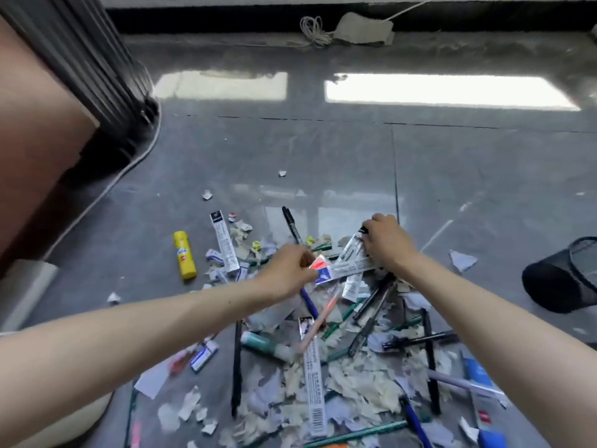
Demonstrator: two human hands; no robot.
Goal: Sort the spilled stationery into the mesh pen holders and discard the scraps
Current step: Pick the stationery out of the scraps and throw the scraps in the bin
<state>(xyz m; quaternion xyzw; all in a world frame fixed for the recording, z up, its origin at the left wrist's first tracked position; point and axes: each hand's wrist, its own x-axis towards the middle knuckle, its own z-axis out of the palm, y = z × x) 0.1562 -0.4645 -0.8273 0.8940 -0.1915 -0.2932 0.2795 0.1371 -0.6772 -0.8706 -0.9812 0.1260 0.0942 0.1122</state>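
Note:
A heap of pens, refill packets and torn paper scraps (355, 379) covers the grey floor in front of me. My left hand (287, 271) holds several pens, a blue pen (308, 302) and a pale pink one (318, 321) among them, and pinches a red-and-blue packet (321, 266). My right hand (389, 242) grips a clear refill packet (350, 260) above the heap. A black mesh pen holder (565, 276) lies on its side at the right edge. A yellow glue stick (184, 258) lies to the left.
A black marker (290, 223) and a long white refill packet (224, 242) lie beyond the heap. Stray scraps (462, 260) dot the floor. A brown cabinet (35, 130) and a dark ribbed panel (97, 69) stand at the left, with a white cable along the floor.

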